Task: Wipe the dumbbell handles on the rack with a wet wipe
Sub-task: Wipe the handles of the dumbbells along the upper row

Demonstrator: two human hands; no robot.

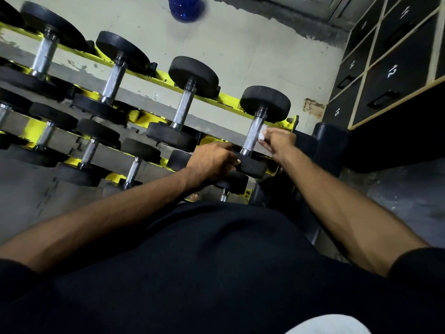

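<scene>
A yellow rack (231, 98) carries rows of black dumbbells with steel handles. The rightmost dumbbell on the top row has its handle (252, 135) running from a far head (265, 103) to a near head (252, 166). My right hand (280, 142) pinches a white wet wipe (262, 133) against the right side of that handle. My left hand (212, 162) grips the near head of the same dumbbell, fingers curled over its edge.
Further dumbbells (185, 102) fill the top row to the left, and smaller ones (96, 145) sit on lower rows. Black numbered lockers (390, 68) stand at the right. A blue bottle (184, 7) sits on the floor beyond the rack. A dark padded post (330, 145) stands beside the rack's end.
</scene>
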